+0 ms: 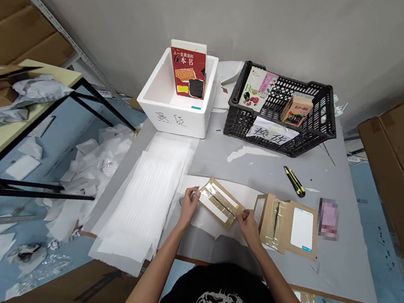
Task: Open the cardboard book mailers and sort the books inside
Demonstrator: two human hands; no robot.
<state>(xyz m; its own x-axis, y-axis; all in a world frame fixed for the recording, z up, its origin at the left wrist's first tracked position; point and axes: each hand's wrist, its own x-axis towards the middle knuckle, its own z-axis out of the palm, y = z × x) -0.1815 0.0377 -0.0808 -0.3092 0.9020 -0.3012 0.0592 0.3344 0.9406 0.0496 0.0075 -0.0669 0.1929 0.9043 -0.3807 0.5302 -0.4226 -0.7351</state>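
Observation:
A brown cardboard piece (213,203) with white labels and shiny clear tape lies tilted between my hands; a dark slit runs along the tape. My left hand (189,203) pinches its left edge, and my right hand (248,225) grips its right end. Just right of my right hand lies an opened cardboard mailer (295,233) with a white label, its taped strip also showing a dark slit. Farther back rests a yellow-and-black box cutter (294,181). Under the held cardboard is a white sheet (200,221).
Foam sheets (139,203) are stacked at the left. Behind stand a white foam box (173,113) with a red book (190,73) and a black crate (279,132) holding books. A blurred pink item (328,219) lies right. Discarded packaging (92,167) covers the floor.

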